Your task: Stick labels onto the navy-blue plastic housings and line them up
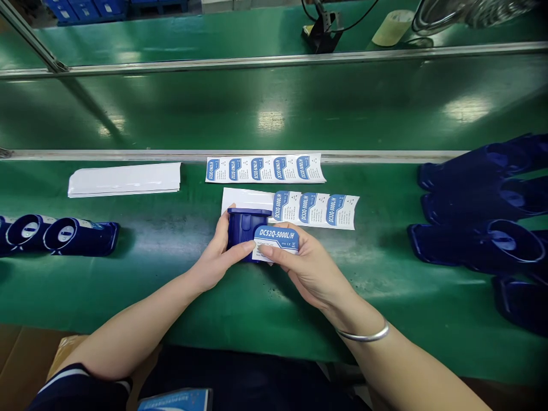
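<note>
My left hand is closed round the left side of a dark blue plastic housing, its thumb across the front. A blue-and-white label printed DC52Q-5000L/H is pinched in my right hand. The label overlaps the housing's lower right front; whether it is stuck there I cannot tell. Just behind lies a label strip with three labels at its right and bare white backing at its left. Farther back is another strip with several labels.
White backing sheets lie at the left. Labelled blue housings stand at the left edge; more blue housings are at the right. Behind the metal rail are a tape roll and a black stand.
</note>
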`<state>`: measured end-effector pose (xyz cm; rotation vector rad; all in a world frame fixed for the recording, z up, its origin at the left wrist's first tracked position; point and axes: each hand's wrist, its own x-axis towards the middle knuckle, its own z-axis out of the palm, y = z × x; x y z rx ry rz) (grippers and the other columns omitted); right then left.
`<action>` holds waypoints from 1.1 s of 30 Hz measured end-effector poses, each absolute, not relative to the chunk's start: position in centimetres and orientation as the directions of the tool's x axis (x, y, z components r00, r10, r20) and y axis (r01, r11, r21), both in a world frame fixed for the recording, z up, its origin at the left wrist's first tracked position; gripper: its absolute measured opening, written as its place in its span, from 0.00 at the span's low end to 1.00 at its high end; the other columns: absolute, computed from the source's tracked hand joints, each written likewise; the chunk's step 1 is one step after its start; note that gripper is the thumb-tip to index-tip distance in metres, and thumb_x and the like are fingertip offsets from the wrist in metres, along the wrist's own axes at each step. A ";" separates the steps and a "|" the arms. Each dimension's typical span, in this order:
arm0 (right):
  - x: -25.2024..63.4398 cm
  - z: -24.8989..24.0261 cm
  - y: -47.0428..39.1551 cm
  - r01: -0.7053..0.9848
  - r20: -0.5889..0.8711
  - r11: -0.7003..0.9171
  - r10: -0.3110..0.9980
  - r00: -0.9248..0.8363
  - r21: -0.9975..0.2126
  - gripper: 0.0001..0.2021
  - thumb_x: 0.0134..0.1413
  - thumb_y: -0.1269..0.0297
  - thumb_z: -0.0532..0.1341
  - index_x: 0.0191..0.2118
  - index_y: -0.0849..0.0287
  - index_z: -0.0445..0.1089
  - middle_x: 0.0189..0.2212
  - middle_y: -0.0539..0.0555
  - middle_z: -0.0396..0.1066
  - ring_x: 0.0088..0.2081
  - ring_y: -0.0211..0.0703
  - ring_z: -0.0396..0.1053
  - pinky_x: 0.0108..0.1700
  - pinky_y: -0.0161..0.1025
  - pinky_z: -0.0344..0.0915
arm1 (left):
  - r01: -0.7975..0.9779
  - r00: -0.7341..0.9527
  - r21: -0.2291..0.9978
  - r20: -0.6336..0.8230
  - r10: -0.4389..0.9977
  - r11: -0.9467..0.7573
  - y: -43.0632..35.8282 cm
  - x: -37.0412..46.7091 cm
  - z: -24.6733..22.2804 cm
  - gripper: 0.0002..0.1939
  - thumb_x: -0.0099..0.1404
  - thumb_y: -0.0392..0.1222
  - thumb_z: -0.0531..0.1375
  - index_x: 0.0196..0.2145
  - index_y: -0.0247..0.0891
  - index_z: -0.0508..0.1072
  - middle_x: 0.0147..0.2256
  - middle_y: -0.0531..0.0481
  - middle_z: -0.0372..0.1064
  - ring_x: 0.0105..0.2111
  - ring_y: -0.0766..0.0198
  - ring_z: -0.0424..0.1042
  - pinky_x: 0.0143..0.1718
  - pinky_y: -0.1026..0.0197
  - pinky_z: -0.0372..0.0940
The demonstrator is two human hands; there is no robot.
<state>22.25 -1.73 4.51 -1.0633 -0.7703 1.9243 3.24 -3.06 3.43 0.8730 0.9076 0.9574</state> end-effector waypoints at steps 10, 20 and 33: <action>22.0 4.5 -1.7 -0.370 -0.408 -0.516 0.850 -0.333 -0.773 0.18 0.44 0.63 0.79 0.40 0.54 0.75 0.35 0.47 0.77 0.37 0.37 0.72 0.44 0.37 0.70 | -0.216 0.294 0.934 -0.215 0.932 0.283 -3.0 3.1 3.1 0.53 0.63 0.43 0.70 0.73 0.52 0.40 0.71 0.44 0.51 0.69 0.46 0.55 0.69 0.44 0.56; 21.9 4.6 -1.6 -0.363 -0.407 -0.508 0.855 -0.322 -0.781 0.18 0.43 0.62 0.79 0.40 0.54 0.74 0.34 0.47 0.77 0.37 0.38 0.72 0.45 0.39 0.70 | -0.206 0.297 0.936 -0.220 0.929 0.287 -2.9 3.1 3.6 0.53 0.63 0.44 0.69 0.73 0.53 0.40 0.70 0.44 0.53 0.69 0.45 0.55 0.69 0.42 0.54; 22.1 4.8 -1.5 -0.355 -0.421 -0.522 0.847 -0.324 -0.776 0.19 0.43 0.61 0.79 0.38 0.55 0.73 0.32 0.46 0.75 0.35 0.37 0.71 0.42 0.38 0.68 | -0.185 0.289 0.932 -0.251 0.924 0.311 -2.9 3.1 3.5 0.54 0.63 0.45 0.69 0.74 0.54 0.38 0.70 0.44 0.53 0.68 0.44 0.56 0.68 0.40 0.55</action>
